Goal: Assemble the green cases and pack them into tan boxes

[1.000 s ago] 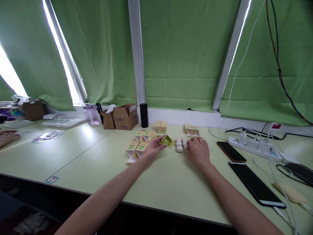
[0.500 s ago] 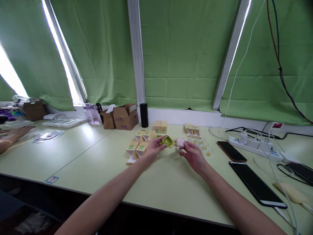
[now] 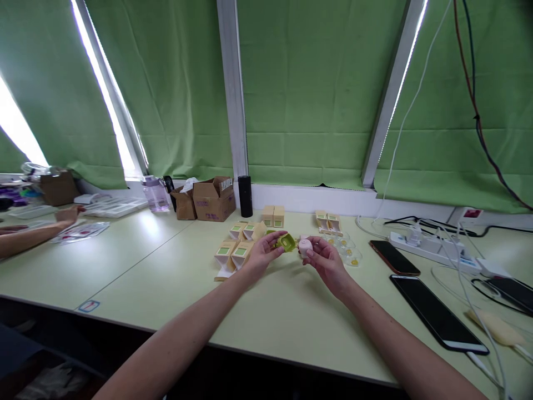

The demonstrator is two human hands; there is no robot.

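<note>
My left hand (image 3: 261, 254) is closed on a small green case (image 3: 286, 241), held just above the table. My right hand (image 3: 327, 258) pinches a small white rounded piece (image 3: 305, 246) right beside the green case, the two almost touching. Several small yellow boxes with green labels (image 3: 233, 251) lie to the left of my left hand. Small clear pieces with yellow dots (image 3: 348, 251) lie just right of my right hand.
Two phones (image 3: 393, 258) (image 3: 436, 314), a power strip (image 3: 433, 251) and cables lie on the right. Brown cartons (image 3: 214, 198), a black cylinder (image 3: 245, 196) and a bottle (image 3: 155, 193) stand at the back. Another person's arm (image 3: 37, 236) reaches over the far left of the pale green table (image 3: 137, 261).
My right hand lifted a white piece from the table and brought it up next to the green case. The other person's hand at far left moved rightward over the table.
</note>
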